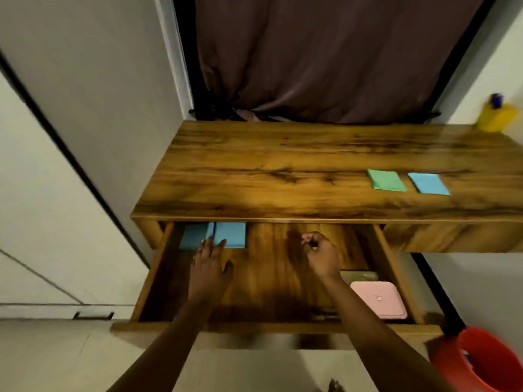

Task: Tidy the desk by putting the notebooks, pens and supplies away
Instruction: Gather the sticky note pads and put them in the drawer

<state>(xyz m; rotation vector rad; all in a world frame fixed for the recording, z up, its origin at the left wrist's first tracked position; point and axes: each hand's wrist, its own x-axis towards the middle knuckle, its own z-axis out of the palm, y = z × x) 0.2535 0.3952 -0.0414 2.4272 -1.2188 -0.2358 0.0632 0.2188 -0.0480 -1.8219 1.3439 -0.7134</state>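
Drawer (158,278) — left hand (210,267) spread on blue notebook (230,233), right hand (321,254) pinching dark object (312,244)

Desk (283,165) drawer (268,326) is pulled out. I see two notebooks flat in its far left corner, side by side and touching: shaded blue notebook (194,236) on the left, lit blue notebook (230,234) on the right. Left hand (210,267) has straight fingertips on the near edge of the lit one. Pink case (377,302) lies flat at the drawer's near right, by the right wall. Right hand (321,257) pinches a small dark item (312,244) over mid-drawer; can't tell if it's a pen. On the desktop, right side: green notebook (386,180) and desktop blue notebook (428,183), flat, just beside each other, not touching.
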